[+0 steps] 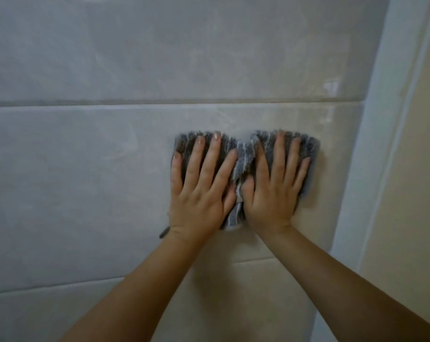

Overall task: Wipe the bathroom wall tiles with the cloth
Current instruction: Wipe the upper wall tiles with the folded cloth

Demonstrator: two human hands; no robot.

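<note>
Both hands lie flat on a grey, ribbed cloth (pixel 243 156), pinning it against the wall tiles (pixel 85 181). The left hand (pixel 201 186) has its fingers straight and spread, covering the cloth's left half; the right hand (pixel 273 186) does the same on the right half. Neither grips the cloth: the palms and straight fingers press it to the tile. The thumbs nearly meet in the middle, where the cloth bunches into a fold that hangs down between the heels of the hands. Cloth edges show above the fingertips and beyond the outer little fingers. A dark band (pixel 164 232) sits at the left wrist. A grout line (pixel 135 102) runs across the wall above the hands. To the right of the right hand stands a pale vertical frame (pixel 371 144).
</note>
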